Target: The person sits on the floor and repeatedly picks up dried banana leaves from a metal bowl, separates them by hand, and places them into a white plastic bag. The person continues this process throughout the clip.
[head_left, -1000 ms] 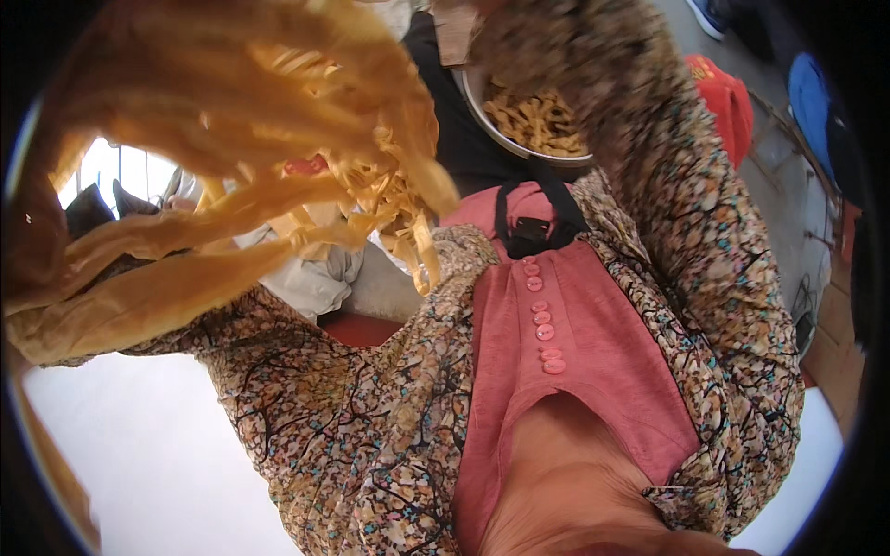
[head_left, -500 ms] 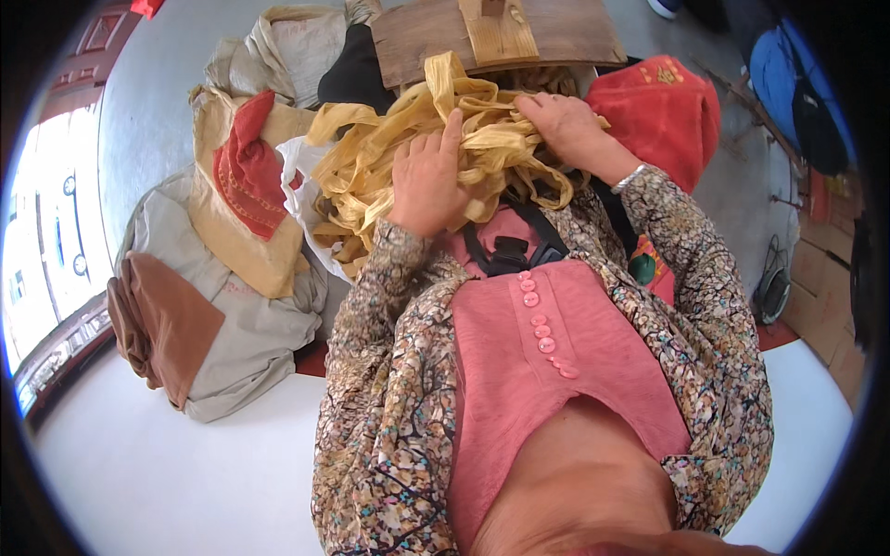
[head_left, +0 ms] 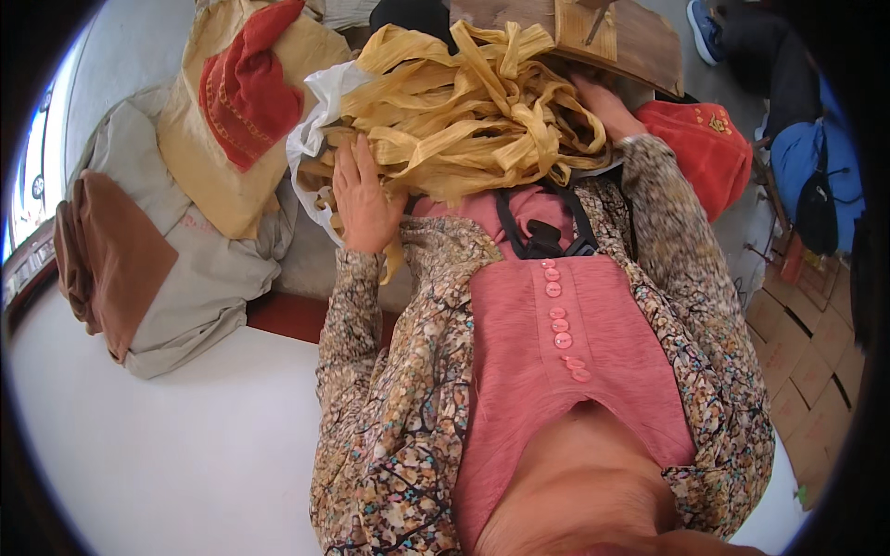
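A large tangled heap of yellow ribbon-like strips (head_left: 464,139) lies in front of my lap. White plastic bag film (head_left: 315,116) shows along its left side. My left hand (head_left: 364,199) rests flat against the heap's near left side, fingers stretched out and close together, gripping nothing. At the heap's far right side is my right hand (head_left: 596,100), reaching in beside the wooden board. Its fingers are hidden behind the strips and the board, so what they touch does not show.
Beyond the heap is a wooden board (head_left: 640,56) with a block on it. A red cloth bundle (head_left: 705,153) sits at right, a red towel (head_left: 243,88) on a tan sack (head_left: 190,130) at left. Brown cloth (head_left: 120,264) lies over grey fabric. Someone's shoe (head_left: 706,32) shows far right.
My left hand has gone from the top of the heap to its left side. My right hand has moved off the top to the far right side. The whole view has shifted.
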Demonstrator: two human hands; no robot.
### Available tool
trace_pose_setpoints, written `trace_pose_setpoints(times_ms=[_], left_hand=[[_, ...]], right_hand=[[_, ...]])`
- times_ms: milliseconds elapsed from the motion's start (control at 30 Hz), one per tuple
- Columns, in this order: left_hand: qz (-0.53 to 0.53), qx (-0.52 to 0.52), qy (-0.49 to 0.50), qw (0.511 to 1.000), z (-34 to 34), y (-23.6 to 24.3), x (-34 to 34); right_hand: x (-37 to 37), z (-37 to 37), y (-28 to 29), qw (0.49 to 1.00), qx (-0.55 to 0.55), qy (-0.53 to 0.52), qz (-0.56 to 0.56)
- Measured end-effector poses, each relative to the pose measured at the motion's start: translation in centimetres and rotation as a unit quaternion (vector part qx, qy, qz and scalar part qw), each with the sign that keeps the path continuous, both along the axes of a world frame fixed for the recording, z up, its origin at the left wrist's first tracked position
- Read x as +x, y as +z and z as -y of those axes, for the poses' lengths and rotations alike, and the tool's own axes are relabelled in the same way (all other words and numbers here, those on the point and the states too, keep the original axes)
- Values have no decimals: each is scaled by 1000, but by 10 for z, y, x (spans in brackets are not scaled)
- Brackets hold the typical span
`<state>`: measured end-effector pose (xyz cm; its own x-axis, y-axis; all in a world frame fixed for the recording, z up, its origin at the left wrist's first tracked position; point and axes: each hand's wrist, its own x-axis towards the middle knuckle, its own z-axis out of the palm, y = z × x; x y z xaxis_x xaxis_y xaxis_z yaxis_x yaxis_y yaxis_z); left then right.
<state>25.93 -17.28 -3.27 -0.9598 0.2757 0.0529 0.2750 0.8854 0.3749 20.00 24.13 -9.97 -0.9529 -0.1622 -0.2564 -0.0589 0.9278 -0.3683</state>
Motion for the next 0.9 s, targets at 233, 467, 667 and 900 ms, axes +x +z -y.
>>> trace_pose_setpoints(times_ms=[233, 467, 667, 900], left_hand=[[5, 94, -16, 995, 11, -21, -52], [118, 160, -11, 980, 19, -24, -48], [128, 189, 67, 971, -8, 1, 5], [-50, 205, -146, 967, -117, 44, -8]], right_hand=[[12, 98, 132, 962, -176, 69, -199], [-54, 210, 77, 923, -193, 204, -263], [34, 184, 104, 942, -168, 250, -148], [61, 84, 95, 936, -218, 200, -189]])
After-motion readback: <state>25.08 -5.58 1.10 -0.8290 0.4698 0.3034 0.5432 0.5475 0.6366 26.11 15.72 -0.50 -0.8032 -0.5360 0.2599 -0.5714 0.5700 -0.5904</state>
